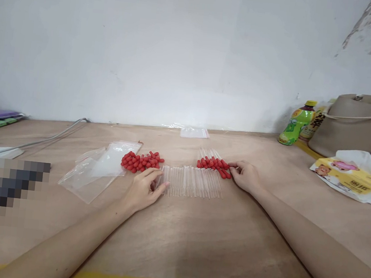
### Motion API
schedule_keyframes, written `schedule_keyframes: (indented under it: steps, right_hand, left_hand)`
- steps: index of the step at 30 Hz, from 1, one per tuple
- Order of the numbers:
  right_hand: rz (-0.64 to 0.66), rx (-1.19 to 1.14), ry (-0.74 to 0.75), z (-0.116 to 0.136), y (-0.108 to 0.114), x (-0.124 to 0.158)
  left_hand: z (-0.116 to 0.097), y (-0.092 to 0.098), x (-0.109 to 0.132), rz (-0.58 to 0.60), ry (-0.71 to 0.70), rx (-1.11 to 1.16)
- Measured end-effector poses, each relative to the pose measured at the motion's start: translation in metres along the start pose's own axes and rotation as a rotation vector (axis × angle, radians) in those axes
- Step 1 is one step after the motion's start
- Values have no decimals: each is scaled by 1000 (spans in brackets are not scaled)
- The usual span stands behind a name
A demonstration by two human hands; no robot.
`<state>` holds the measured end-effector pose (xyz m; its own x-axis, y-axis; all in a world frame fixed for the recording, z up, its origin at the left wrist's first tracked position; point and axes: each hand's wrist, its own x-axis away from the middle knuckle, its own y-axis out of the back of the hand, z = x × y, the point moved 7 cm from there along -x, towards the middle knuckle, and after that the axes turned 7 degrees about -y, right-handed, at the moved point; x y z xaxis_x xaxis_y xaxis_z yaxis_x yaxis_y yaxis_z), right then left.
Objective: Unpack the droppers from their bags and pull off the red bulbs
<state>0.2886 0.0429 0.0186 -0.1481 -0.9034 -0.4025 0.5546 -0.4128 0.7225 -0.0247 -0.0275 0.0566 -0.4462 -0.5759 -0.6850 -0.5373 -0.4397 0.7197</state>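
Note:
A row of clear thin glass tubes (pixel 190 183) lies side by side on the table between my hands. My left hand (pixel 145 188) rests at the row's left end, thumb and fingers apart around the outermost tubes. Just beyond that hand sits a heap of loose red rubber bulbs (pixel 136 162). Behind the row's right part, red-bulbed droppers (pixel 212 163) lie together, their clear tubes pointing away from me. My right hand (pixel 246 176) is at their right end, with thumb and fingertips pinched on a red bulb; its fingers partly hide the hold.
Clear plastic bags (pixel 92 175) lie left of the bulbs, and a small zip bag (pixel 194 133) lies by the wall. A grey cable (pixel 56 133) runs at left. At right stand a green bottle (pixel 296 124), a beige bag (pixel 352 125) and a yellow tissue pack (pixel 350 176).

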Motion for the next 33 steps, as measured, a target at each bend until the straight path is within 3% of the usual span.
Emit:
schedule_keyframes:
  steps: [13,20,26,33]
  right_hand:
    - [-50,-61,-72,-7,6,-4]
    - [-36,-77,27,4,3,-3]
    - [-188,-83,121,12,8,-2]
    - [-448,-212,246,30,33,17]
  left_hand:
    - [8,5,-4,-30,42,39]
    - [8,6,-5,-71,21,-8]
    - [6,5,-5,-79,-7,5]
    - [0,10,-7,-96,-48,-64]
